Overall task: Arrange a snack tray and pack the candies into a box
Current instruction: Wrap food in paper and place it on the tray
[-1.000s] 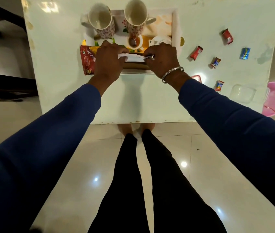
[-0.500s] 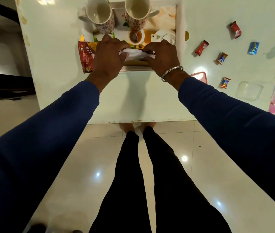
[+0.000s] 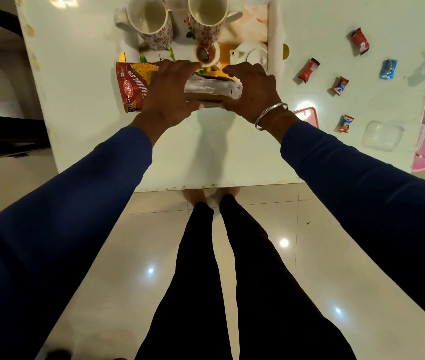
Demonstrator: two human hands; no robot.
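- The tray stands at the far side of the desk; its top is cut off.
- Both hands, left and right, hover with fingers spread over a white napkin, not clearly gripping.
- A red packet reads "BHUJIA SEV".
- Candies lie right.

This looks like a home, most likely a dining or living area. A pale, glossy table with worn, chipped edges stands on polished cream floor tiles that mirror ceiling lights. Just beyond the fingers a printed serving tray carries two floral mugs and a small white teapot. A dark piece of furniture sits well off to the fingers' left, only partly seen.
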